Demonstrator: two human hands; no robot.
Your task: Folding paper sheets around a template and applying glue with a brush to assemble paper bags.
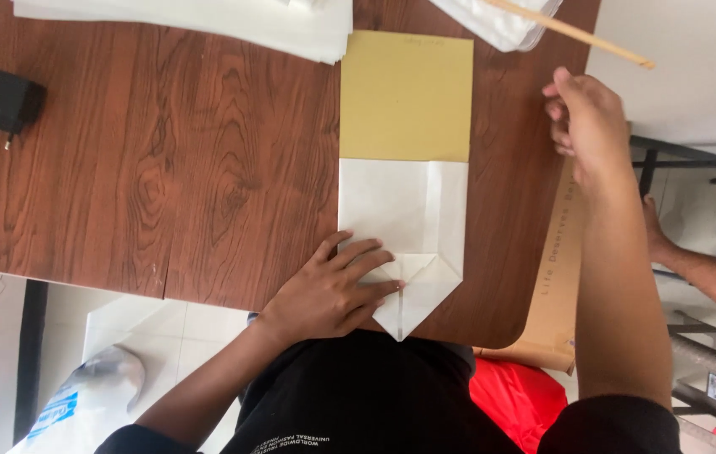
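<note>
A white folded paper (404, 214) lies on the brown wooden table (165, 168), its near end folded to a point. Behind it a mustard-yellow card (406, 97) sticks out of the fold. My left hand (333, 290) lies flat with fingers spread on the near left corner of the white paper, pressing the fold. My right hand (585, 122) is raised at the table's right edge, fingers loosely curled, apart from the paper; I see nothing in it. A thin wooden stick (576, 34) lies slanted just beyond that hand.
A black plug adapter (9, 101) sits at the far left. White sheets (207, 21) are stacked at the back edge, a clear plastic bag (505, 21) at the back right. A brown paper roll (560, 277) hangs off the right edge. Another person's arm (702, 269) shows at right.
</note>
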